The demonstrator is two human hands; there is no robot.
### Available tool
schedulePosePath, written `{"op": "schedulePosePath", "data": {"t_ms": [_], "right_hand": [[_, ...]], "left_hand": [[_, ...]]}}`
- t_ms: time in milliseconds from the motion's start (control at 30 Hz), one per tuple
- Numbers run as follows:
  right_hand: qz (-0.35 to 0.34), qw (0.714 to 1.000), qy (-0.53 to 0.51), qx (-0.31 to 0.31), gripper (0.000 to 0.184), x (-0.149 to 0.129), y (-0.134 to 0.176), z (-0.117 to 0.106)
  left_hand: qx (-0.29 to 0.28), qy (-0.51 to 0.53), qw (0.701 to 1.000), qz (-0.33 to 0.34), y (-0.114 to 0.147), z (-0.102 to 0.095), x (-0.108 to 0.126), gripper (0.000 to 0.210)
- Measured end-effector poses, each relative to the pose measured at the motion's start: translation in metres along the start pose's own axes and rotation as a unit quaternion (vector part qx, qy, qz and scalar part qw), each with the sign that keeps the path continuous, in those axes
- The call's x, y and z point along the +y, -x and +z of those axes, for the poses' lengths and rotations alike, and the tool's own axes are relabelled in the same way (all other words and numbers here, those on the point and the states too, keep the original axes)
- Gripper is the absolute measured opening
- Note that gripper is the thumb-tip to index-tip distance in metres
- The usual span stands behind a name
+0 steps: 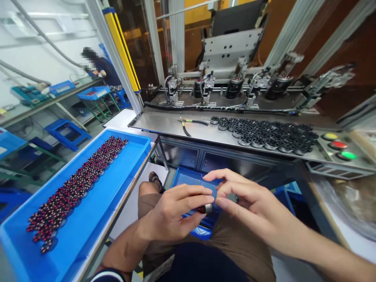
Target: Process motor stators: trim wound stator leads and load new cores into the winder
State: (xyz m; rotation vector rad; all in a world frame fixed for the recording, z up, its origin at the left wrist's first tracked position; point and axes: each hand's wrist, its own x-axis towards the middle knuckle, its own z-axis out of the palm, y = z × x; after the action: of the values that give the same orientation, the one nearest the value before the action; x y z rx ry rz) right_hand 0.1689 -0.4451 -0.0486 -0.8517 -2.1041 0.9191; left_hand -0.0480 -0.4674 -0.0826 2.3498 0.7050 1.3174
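My left hand (179,211) is closed around a small round motor part (208,208) with a silver metal rim and some red and black; the fingers cover most of it. Close by on the right, my right hand (246,196) has its thumb and middle finger drawn together beside the part, with the index finger stretched out above. Whatever lies between those fingertips, if anything, cannot be made out. A thin pink strand (202,177) shows near the index fingertip. Both hands are above my lap, over a blue bin (188,176).
Left, a long blue tray (96,211) holds rows of copper-and-pink wound parts (79,184). Ahead, cutting pliers (188,124) and many black-silver motor housings (264,135) lie on the machine's metal ledge (164,123). Push buttons (339,145) sit right. Another person (105,70) works far left.
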Motion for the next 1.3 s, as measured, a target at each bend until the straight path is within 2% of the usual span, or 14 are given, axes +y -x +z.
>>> {"op": "schedulePosePath", "data": {"t_ms": [67, 100, 200, 267, 400, 533, 633, 700, 800, 900, 1000, 1067, 1133, 1300], "right_hand": [[-0.014, 0.999, 0.028, -0.039, 0.035, 0.009, -0.001, -0.01], [-0.027, 0.997, 0.06, -0.033, 0.033, 0.013, 0.0, -0.014], [-0.096, 0.972, 0.195, 0.086, 0.019, 0.013, 0.007, -0.017], [-0.158, 0.947, 0.247, 0.132, 0.016, 0.003, 0.011, -0.009], [-0.247, 0.929, 0.26, 0.096, 0.008, -0.015, 0.009, 0.018], [-0.273, 0.926, 0.258, 0.033, 0.016, -0.011, 0.005, 0.027], [-0.259, 0.93, 0.257, -0.035, 0.019, 0.0, -0.003, 0.014], [-0.237, 0.94, 0.239, -0.045, 0.018, 0.014, -0.022, -0.002], [-0.171, 0.956, 0.24, 0.016, 0.015, 0.046, -0.077, -0.022], [-0.039, 0.957, 0.259, 0.122, 0.039, 0.09, -0.146, -0.027], [-0.003, 0.958, 0.256, 0.127, 0.06, 0.133, -0.197, -0.013], [0.007, 0.96, 0.247, 0.129, 0.069, 0.155, -0.214, 0.0], [0.011, 0.965, 0.229, 0.129, 0.067, 0.17, -0.219, 0.009], [-0.006, 0.979, 0.164, 0.124, 0.04, 0.181, -0.22, 0.005]], "left_hand": [[-0.005, 0.033, 0.999, -0.023, 0.001, -0.004, 0.0, 0.034], [-0.004, 0.043, 0.998, -0.038, 0.002, -0.004, 0.0, 0.034], [0.016, 0.041, 0.996, -0.071, 0.004, -0.002, -0.001, 0.034], [0.037, 0.029, 0.996, -0.078, 0.004, 0.002, -0.001, 0.033], [0.057, 0.03, 0.995, -0.077, 0.004, 0.008, -0.001, 0.033], [0.057, 0.07, 0.992, -0.091, 0.008, 0.002, -0.002, 0.036], [0.064, 0.122, 0.983, -0.118, 0.019, -0.007, -0.007, 0.036], [0.088, 0.164, 0.969, -0.161, 0.026, -0.011, -0.013, 0.032], [0.16, 0.248, 0.918, -0.263, 0.032, -0.009, -0.021, 0.034], [0.233, 0.317, 0.852, -0.346, 0.028, -0.004, -0.028, 0.041], [0.285, 0.354, 0.809, -0.374, 0.022, -0.001, -0.032, 0.04], [0.315, 0.354, 0.797, -0.375, 0.021, -0.001, -0.034, 0.033], [0.332, 0.344, 0.797, -0.369, 0.022, -0.003, -0.036, 0.029], [0.344, 0.329, 0.803, -0.357, 0.028, -0.006, -0.04, 0.025]]}}
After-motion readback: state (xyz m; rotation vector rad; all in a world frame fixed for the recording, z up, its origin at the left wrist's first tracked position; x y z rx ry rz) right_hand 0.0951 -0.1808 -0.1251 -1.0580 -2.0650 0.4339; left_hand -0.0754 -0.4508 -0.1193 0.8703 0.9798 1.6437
